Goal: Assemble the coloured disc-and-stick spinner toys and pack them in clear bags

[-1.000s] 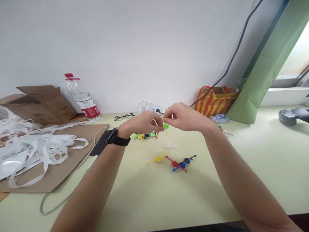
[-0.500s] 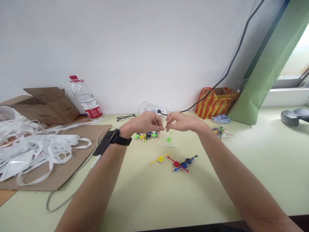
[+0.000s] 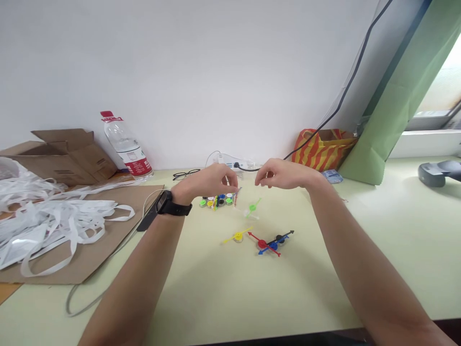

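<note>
Two bare hands above a pale yellow-green desk, seen from nearby in the room. Left hand: its grip is drawn into a near pinch beside a cluster of small, multicoloured discs and arrows; a thin blue and reddish sliver shows by the fingertips, but I cannot tell whether it is held. Right hand: its grip is loosely curled, the fingertips hanging slightly apart above the desk, with nothing visible in it. The step in hand appears to be fingertip handling of single pieces, with the left hand at the cluster. A move there would call for a light pinch on one thin part, leaving its neighbours undisturbed.

The bright green, arrow-shaped spinner with a round hub is on the desk below and between the hands, its long axis running from lower left to upper right. It overlaps or adjoins a translucent white arrow spinner; blur hides which, and which end is the head. Nearer the viewer, a yellow arrow spinner slants the same way. Beside it, a red arrow spinner points to upper left, crossing a blue arrow spinner that points to lower left; a black arrow spinner points to upper right.
</note>
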`<state>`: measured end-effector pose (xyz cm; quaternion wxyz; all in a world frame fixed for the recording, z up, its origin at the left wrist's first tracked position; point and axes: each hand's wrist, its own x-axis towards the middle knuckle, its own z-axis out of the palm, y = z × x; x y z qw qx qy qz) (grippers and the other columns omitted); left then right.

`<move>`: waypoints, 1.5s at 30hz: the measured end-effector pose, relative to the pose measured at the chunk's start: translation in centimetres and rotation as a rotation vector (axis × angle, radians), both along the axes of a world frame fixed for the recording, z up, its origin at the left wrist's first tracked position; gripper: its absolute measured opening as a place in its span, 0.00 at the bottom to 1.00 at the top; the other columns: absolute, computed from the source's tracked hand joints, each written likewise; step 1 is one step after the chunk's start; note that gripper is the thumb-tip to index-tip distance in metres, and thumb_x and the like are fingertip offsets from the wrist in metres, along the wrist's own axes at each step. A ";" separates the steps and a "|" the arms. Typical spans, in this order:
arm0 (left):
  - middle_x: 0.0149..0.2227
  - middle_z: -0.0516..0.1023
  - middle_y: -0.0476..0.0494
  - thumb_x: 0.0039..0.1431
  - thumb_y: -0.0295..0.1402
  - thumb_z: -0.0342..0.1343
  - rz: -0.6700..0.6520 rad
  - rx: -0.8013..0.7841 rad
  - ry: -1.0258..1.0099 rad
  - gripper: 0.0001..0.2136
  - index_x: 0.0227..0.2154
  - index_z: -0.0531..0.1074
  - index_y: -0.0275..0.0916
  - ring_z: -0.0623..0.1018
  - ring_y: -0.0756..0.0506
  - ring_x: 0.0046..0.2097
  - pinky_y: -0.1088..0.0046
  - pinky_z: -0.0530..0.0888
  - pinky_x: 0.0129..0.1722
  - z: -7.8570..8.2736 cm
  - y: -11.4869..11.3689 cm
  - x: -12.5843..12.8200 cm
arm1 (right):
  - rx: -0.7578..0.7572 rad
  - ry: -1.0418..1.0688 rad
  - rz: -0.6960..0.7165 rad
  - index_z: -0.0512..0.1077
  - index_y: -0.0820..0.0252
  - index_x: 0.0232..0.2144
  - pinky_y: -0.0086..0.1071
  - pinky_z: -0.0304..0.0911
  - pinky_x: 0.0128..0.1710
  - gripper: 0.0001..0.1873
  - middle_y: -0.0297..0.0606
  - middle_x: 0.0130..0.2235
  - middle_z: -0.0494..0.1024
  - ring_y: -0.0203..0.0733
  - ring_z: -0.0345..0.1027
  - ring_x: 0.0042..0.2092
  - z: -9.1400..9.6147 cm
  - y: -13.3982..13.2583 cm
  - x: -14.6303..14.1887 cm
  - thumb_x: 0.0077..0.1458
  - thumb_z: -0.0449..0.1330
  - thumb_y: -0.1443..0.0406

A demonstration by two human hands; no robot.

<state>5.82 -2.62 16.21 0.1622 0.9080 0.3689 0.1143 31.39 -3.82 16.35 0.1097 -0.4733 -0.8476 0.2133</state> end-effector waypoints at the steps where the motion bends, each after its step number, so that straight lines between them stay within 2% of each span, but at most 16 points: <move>1: 0.31 0.82 0.45 0.56 0.41 0.61 -0.001 0.003 0.003 0.11 0.33 0.82 0.41 0.79 0.47 0.32 0.76 0.68 0.26 0.0 0.0 0.0 | 0.004 0.011 0.004 0.82 0.56 0.40 0.28 0.64 0.32 0.12 0.39 0.42 0.83 0.42 0.75 0.38 -0.1 0.2 0.1 0.56 0.60 0.68; 5: 0.33 0.83 0.44 0.57 0.41 0.60 -0.009 0.022 -0.013 0.11 0.34 0.82 0.40 0.79 0.47 0.33 0.76 0.69 0.27 -0.2 0.1 0.2 | 0.082 0.043 -0.012 0.81 0.56 0.41 0.30 0.64 0.34 0.13 0.41 0.41 0.82 0.43 0.74 0.39 -0.7 0.8 0.6 0.58 0.58 0.68; 7: 0.33 0.83 0.44 0.57 0.41 0.60 -0.011 -0.001 0.012 0.11 0.35 0.83 0.40 0.79 0.47 0.33 0.76 0.69 0.27 -0.3 0.2 0.3 | 0.119 0.051 -0.008 0.80 0.55 0.45 0.31 0.65 0.38 0.14 0.42 0.45 0.80 0.45 0.73 0.43 -0.8 0.6 0.6 0.59 0.58 0.66; 10: 0.33 0.83 0.44 0.57 0.41 0.60 0.008 -0.013 0.032 0.11 0.34 0.83 0.40 0.79 0.47 0.33 0.76 0.69 0.27 -0.7 0.5 0.2 | 0.258 0.135 0.016 0.77 0.53 0.50 0.34 0.65 0.46 0.17 0.43 0.53 0.76 0.46 0.70 0.51 -0.3 -0.5 0.0 0.59 0.60 0.63; 12: 0.33 0.83 0.44 0.57 0.40 0.60 0.006 -0.006 0.021 0.11 0.34 0.83 0.40 0.79 0.47 0.33 0.76 0.69 0.28 -0.8 0.6 0.2 | 0.329 0.192 0.051 0.77 0.55 0.48 0.34 0.65 0.47 0.15 0.42 0.52 0.76 0.46 0.69 0.50 0.3 -1.6 -0.9 0.60 0.60 0.62; 14: 0.33 0.83 0.45 0.56 0.39 0.60 -0.026 0.000 0.002 0.10 0.34 0.83 0.40 0.79 0.47 0.33 0.76 0.69 0.28 -0.9 0.6 0.1 | 0.222 0.150 0.195 0.78 0.57 0.42 0.31 0.64 0.42 0.10 0.40 0.45 0.79 0.42 0.71 0.44 0.5 -2.6 -2.2 0.60 0.59 0.64; 17: 0.33 0.83 0.45 0.54 0.37 0.61 -0.048 0.033 -0.020 0.09 0.34 0.83 0.40 0.79 0.47 0.34 0.76 0.70 0.29 -0.9 0.6 0.1 | -0.127 -0.089 0.462 0.79 0.56 0.38 0.29 0.64 0.36 0.08 0.36 0.42 0.81 0.39 0.73 0.40 -0.7 -3.1 -4.5 0.58 0.60 0.66; 19: 0.34 0.83 0.44 0.53 0.36 0.61 -0.023 0.055 -0.013 0.08 0.32 0.83 0.40 0.80 0.46 0.35 0.76 0.70 0.30 -0.9 0.6 0.0 | -0.215 -0.317 0.378 0.79 0.56 0.35 0.29 0.62 0.31 0.06 0.36 0.41 0.82 0.40 0.73 0.38 -2.3 -3.0 -6.1 0.52 0.66 0.64; 21: 0.33 0.83 0.44 0.53 0.37 0.61 0.008 0.057 0.007 0.08 0.31 0.83 0.40 0.80 0.46 0.34 0.75 0.71 0.30 -1.0 0.7 0.0 | -0.260 -0.454 0.278 0.79 0.58 0.33 0.29 0.60 0.28 0.09 0.37 0.39 0.81 0.41 0.73 0.36 -4.0 -2.7 -7.6 0.46 0.70 0.65; 24: 0.31 0.83 0.43 0.53 0.37 0.61 0.035 0.059 0.026 0.09 0.30 0.83 0.40 0.79 0.46 0.32 0.74 0.70 0.30 -1.3 0.9 -0.1 | -0.290 -0.511 0.241 0.77 0.61 0.29 0.29 0.58 0.26 0.05 0.40 0.39 0.81 0.41 0.72 0.33 -5.8 -2.4 -9.1 0.46 0.68 0.69; 27: 0.32 0.83 0.43 0.54 0.37 0.60 0.023 0.071 0.028 0.09 0.31 0.83 0.39 0.79 0.46 0.32 0.75 0.70 0.30 -1.4 1.1 -0.2 | -0.261 -0.467 0.277 0.78 0.61 0.29 0.29 0.58 0.26 0.04 0.39 0.39 0.81 0.40 0.71 0.34 -6.1 -1.9 -9.2 0.47 0.67 0.70; 30: 0.33 0.83 0.43 0.54 0.36 0.60 -0.001 0.073 0.030 0.09 0.34 0.83 0.40 0.79 0.46 0.33 0.75 0.71 0.31 -1.4 1.2 -0.3 | -0.238 -0.295 0.384 0.79 0.60 0.30 0.27 0.59 0.29 0.03 0.36 0.37 0.82 0.38 0.71 0.35 -5.0 -1.5 -7.7 0.50 0.67 0.67; 34: 0.33 0.83 0.44 0.54 0.35 0.59 -0.006 0.043 0.040 0.10 0.35 0.83 0.41 0.79 0.47 0.32 0.76 0.71 0.31 -1.2 1.0 -0.4 | -0.140 -0.049 0.461 0.80 0.61 0.32 0.27 0.59 0.31 0.06 0.35 0.34 0.80 0.35 0.68 0.33 -1.7 -2.0 -4.5 0.56 0.63 0.64; 37: 0.33 0.83 0.45 0.55 0.34 0.57 -0.021 0.039 0.031 0.10 0.36 0.82 0.41 0.79 0.47 0.32 0.76 0.71 0.31 -1.1 0.7 -0.3 | 0.031 0.074 0.342 0.80 0.59 0.37 0.29 0.56 0.30 0.10 0.34 0.31 0.77 0.35 0.64 0.31 1.0 -3.3 -2.2 0.62 0.59 0.62; 40: 0.35 0.84 0.44 0.54 0.32 0.57 -0.029 0.060 0.028 0.09 0.33 0.82 0.40 0.79 0.46 0.34 0.75 0.71 0.33 -1.0 0.6 -0.3 | 0.241 0.191 0.160 0.79 0.58 0.40 0.32 0.58 0.34 0.12 0.37 0.35 0.78 0.39 0.66 0.35 2.7 -4.6 -0.5 0.64 0.57 0.60; 45: 0.35 0.84 0.43 0.55 0.34 0.59 0.001 0.054 0.046 0.10 0.35 0.83 0.40 0.80 0.46 0.35 0.75 0.72 0.33 -1.2 0.7 -0.3 | 0.470 0.215 -0.081 0.79 0.58 0.37 0.35 0.59 0.38 0.12 0.42 0.42 0.77 0.44 0.67 0.39 2.6 -4.7 0.5 0.64 0.56 0.61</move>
